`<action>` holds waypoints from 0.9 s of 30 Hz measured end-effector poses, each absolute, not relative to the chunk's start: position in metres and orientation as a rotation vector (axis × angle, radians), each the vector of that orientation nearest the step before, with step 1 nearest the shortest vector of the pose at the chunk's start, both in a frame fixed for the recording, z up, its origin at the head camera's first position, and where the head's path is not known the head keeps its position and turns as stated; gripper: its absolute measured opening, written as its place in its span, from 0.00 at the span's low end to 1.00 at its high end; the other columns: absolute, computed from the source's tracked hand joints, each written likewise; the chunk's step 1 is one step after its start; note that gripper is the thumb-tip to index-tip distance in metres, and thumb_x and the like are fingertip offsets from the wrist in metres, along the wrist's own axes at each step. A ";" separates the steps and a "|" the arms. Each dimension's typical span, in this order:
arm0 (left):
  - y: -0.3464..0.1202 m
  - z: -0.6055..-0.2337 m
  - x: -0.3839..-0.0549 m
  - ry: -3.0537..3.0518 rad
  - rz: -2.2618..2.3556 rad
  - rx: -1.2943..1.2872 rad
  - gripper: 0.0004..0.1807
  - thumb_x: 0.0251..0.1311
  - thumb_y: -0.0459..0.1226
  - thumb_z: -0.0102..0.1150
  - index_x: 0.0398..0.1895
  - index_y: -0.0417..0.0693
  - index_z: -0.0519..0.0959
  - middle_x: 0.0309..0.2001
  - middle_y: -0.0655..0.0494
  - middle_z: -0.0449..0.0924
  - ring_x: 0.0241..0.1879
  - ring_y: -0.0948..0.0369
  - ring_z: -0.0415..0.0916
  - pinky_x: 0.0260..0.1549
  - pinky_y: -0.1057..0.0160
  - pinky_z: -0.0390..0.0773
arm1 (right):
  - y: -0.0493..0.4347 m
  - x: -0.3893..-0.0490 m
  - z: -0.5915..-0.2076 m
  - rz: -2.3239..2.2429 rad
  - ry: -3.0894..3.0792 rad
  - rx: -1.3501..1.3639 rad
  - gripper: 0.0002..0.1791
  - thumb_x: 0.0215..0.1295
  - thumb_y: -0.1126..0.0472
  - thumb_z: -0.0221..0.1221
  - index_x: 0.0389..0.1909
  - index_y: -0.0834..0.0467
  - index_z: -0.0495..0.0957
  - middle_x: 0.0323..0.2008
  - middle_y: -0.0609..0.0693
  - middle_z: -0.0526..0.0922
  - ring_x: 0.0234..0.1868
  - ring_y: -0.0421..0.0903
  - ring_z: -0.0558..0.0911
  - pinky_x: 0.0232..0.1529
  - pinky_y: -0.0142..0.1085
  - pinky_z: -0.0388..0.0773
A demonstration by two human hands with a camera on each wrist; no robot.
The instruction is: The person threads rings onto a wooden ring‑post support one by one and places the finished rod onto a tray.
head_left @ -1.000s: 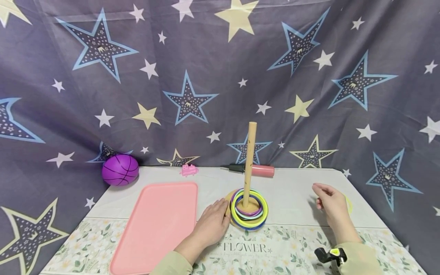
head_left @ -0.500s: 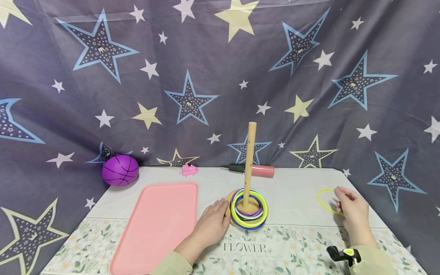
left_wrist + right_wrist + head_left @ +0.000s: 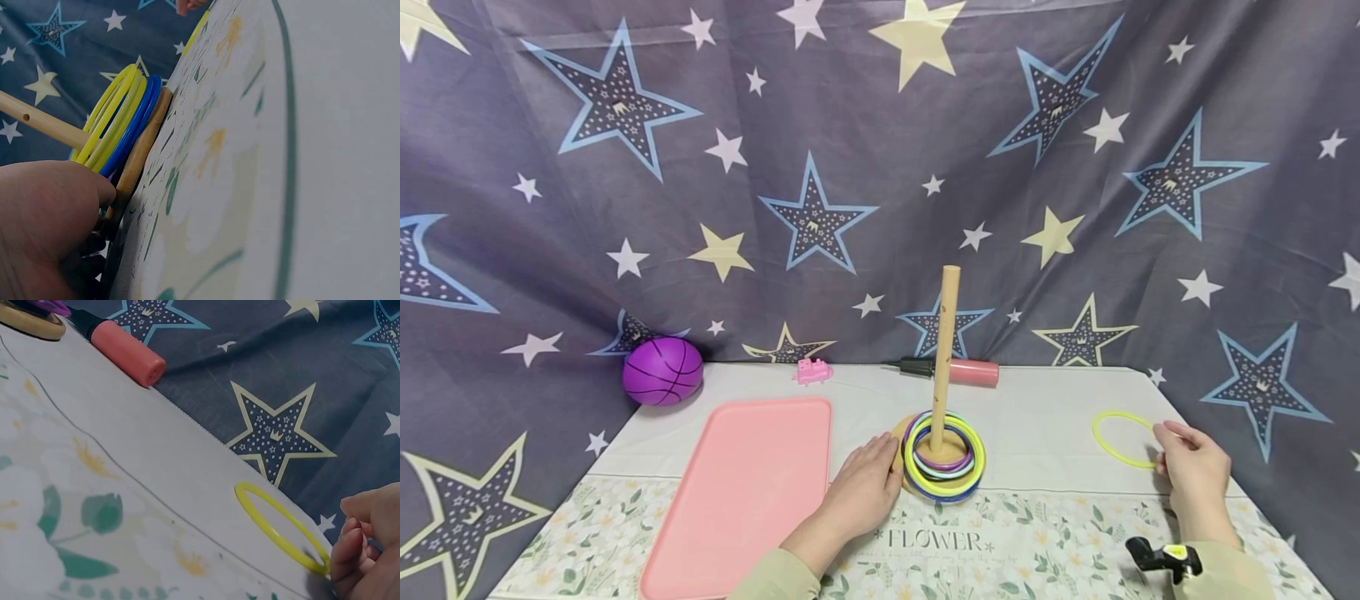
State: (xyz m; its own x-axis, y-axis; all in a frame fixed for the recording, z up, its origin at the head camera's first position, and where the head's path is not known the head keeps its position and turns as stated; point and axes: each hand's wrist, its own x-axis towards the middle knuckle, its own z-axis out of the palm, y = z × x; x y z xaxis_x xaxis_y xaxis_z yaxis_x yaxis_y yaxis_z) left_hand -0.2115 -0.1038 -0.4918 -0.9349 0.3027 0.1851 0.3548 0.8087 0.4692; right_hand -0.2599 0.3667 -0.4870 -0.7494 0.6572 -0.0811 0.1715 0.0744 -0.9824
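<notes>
Left of center on the cloth, my left hand (image 3: 863, 483) rests against the round base (image 3: 901, 432) of a ring-toss stand, its thumb along the base edge in the left wrist view. The upright wooden post (image 3: 946, 358) rises from that base. Several colored rings (image 3: 943, 492) lie round the foot of the post, yellow, purple, light blue and dark blue among them. At the far right, a yellow ring (image 3: 1122, 457) lies flat on the table. My right hand (image 3: 1195, 471) is right at its right edge, fingers loosely curled and the thumb apart from the ring in the right wrist view.
A pink tray (image 3: 745, 483) lies left of my left hand. Along the back edge are a purple ball (image 3: 662, 372), a small pink toy (image 3: 812, 372) and a red and black hand pump (image 3: 973, 372). A star-patterned curtain (image 3: 880, 150) hangs behind the table.
My right hand has moved right across the yellow ring to its right edge, uncovering most of it. My left hand, the stand and its rings look unmoved.
</notes>
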 end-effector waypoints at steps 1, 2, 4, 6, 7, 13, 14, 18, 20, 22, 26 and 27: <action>-0.104 -0.492 -0.211 -2.892 -0.781 -0.526 0.31 0.84 0.40 0.52 0.81 0.31 0.68 0.82 0.36 0.66 0.82 0.40 0.61 0.81 0.37 0.59 | 0.368 -0.260 -0.488 1.713 -1.979 -0.827 0.30 0.81 0.54 0.63 0.76 0.65 0.74 0.29 0.38 0.77 0.22 0.36 0.78 0.18 0.30 0.78; -0.104 -0.492 -0.211 -2.892 -0.782 -0.525 0.31 0.84 0.40 0.52 0.81 0.31 0.68 0.82 0.36 0.66 0.82 0.40 0.61 0.82 0.37 0.59 | 0.368 -0.260 -0.489 1.712 -1.979 -0.837 0.30 0.81 0.54 0.63 0.76 0.65 0.73 0.29 0.38 0.76 0.22 0.36 0.77 0.18 0.30 0.78; -0.104 -0.492 -0.211 -2.893 -0.780 -0.524 0.31 0.84 0.40 0.52 0.81 0.31 0.68 0.82 0.36 0.66 0.83 0.40 0.61 0.82 0.37 0.59 | 0.369 -0.260 -0.490 1.702 -1.986 -0.842 0.31 0.81 0.54 0.63 0.78 0.65 0.72 0.30 0.38 0.77 0.22 0.36 0.77 0.18 0.30 0.78; -0.104 -0.492 -0.211 -2.893 -0.781 -0.524 0.31 0.84 0.39 0.52 0.81 0.31 0.68 0.82 0.36 0.66 0.82 0.40 0.61 0.82 0.37 0.59 | 0.370 -0.260 -0.491 1.698 -1.986 -0.856 0.32 0.81 0.54 0.63 0.79 0.64 0.71 0.33 0.40 0.76 0.22 0.36 0.77 0.18 0.30 0.78; -0.104 -0.492 -0.211 -2.893 -0.781 -0.524 0.31 0.84 0.39 0.52 0.81 0.31 0.68 0.82 0.36 0.66 0.83 0.40 0.61 0.82 0.37 0.59 | 0.370 -0.260 -0.491 1.696 -1.988 -0.864 0.33 0.81 0.54 0.63 0.80 0.64 0.71 0.34 0.41 0.76 0.22 0.36 0.77 0.18 0.30 0.78; -0.105 -0.493 -0.211 -2.893 -0.777 -0.524 0.31 0.84 0.39 0.52 0.81 0.31 0.68 0.82 0.35 0.65 0.82 0.40 0.61 0.82 0.37 0.59 | 0.373 -0.263 -0.493 1.658 -2.073 -0.870 0.38 0.82 0.54 0.61 0.85 0.65 0.63 0.40 0.48 0.76 0.22 0.37 0.79 0.19 0.32 0.80; -0.105 -0.493 -0.211 -2.894 -0.776 -0.524 0.31 0.84 0.39 0.52 0.81 0.31 0.68 0.82 0.35 0.65 0.83 0.40 0.61 0.82 0.37 0.59 | 0.374 -0.263 -0.493 1.648 -2.095 -0.868 0.39 0.83 0.54 0.60 0.85 0.66 0.61 0.40 0.49 0.76 0.22 0.38 0.80 0.19 0.33 0.80; -0.105 -0.494 -0.211 -2.893 -0.772 -0.522 0.31 0.84 0.39 0.52 0.81 0.31 0.68 0.82 0.36 0.65 0.83 0.40 0.61 0.82 0.37 0.59 | 0.378 -0.264 -0.494 1.621 -2.176 -0.861 0.40 0.83 0.53 0.59 0.85 0.69 0.59 0.39 0.51 0.78 0.21 0.39 0.81 0.20 0.34 0.80; -0.104 -0.494 -0.212 -2.892 -0.771 -0.524 0.31 0.84 0.39 0.52 0.81 0.31 0.68 0.82 0.36 0.65 0.82 0.40 0.61 0.82 0.37 0.59 | 0.379 -0.264 -0.493 1.593 -2.219 -0.850 0.40 0.83 0.53 0.59 0.83 0.73 0.60 0.37 0.51 0.79 0.21 0.39 0.81 0.19 0.34 0.79; -0.104 -0.494 -0.212 -2.893 -0.771 -0.525 0.31 0.84 0.39 0.52 0.81 0.31 0.68 0.82 0.36 0.65 0.82 0.40 0.61 0.82 0.37 0.59 | 0.380 -0.261 -0.491 1.568 -2.252 -0.836 0.39 0.83 0.53 0.58 0.80 0.76 0.62 0.33 0.50 0.80 0.20 0.39 0.81 0.19 0.34 0.79; -0.104 -0.494 -0.213 -2.892 -0.762 -0.534 0.31 0.84 0.39 0.52 0.82 0.31 0.68 0.82 0.35 0.65 0.82 0.40 0.61 0.81 0.37 0.59 | 0.380 -0.257 -0.489 1.516 -2.303 -0.825 0.36 0.82 0.53 0.58 0.76 0.78 0.67 0.25 0.46 0.81 0.19 0.39 0.80 0.19 0.33 0.78; -0.104 -0.494 -0.213 -2.893 -0.759 -0.536 0.31 0.84 0.39 0.52 0.82 0.31 0.67 0.82 0.35 0.65 0.82 0.40 0.61 0.82 0.37 0.59 | 0.379 -0.257 -0.488 1.509 -2.311 -0.821 0.35 0.82 0.53 0.57 0.75 0.78 0.68 0.24 0.46 0.81 0.19 0.39 0.80 0.19 0.33 0.78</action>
